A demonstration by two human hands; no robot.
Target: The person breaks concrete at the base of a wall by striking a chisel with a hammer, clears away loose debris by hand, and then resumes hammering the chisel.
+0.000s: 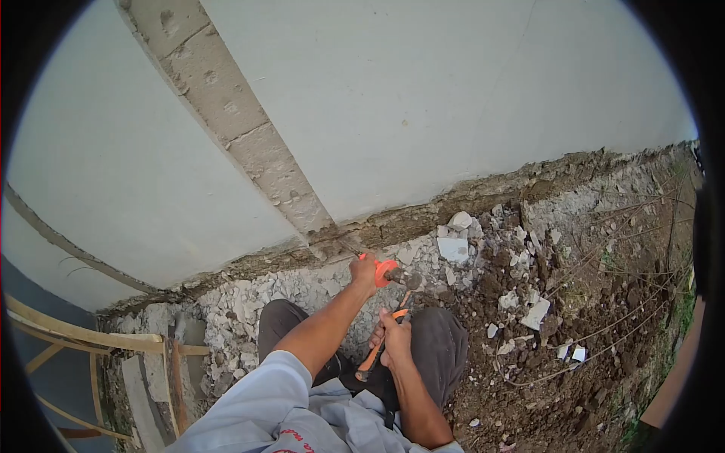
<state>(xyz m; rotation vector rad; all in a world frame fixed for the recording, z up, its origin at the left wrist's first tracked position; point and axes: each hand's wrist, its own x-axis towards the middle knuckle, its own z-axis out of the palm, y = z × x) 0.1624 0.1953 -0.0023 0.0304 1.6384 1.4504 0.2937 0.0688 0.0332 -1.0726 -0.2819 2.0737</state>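
Observation:
My left hand (364, 272) is wrapped round a chisel with an orange-red hand guard (385, 273). The chisel's tip points up and left at the base of the wall, near the foot of a bare block strip (279, 170). In my right hand (395, 340) is the orange and black handle of a hammer (369, 362). The hammer's metal head (413, 281) is beside the struck end of the chisel, close to the guard; whether they touch is unclear.
A pale wall (453, 90) rises ahead, its lower edge broken. White rubble (234, 317) lies along its foot, with brown soil (491, 392) and thin rods on the right. A wooden frame (136, 343) stands at the lower left. My knees are bent below my hands.

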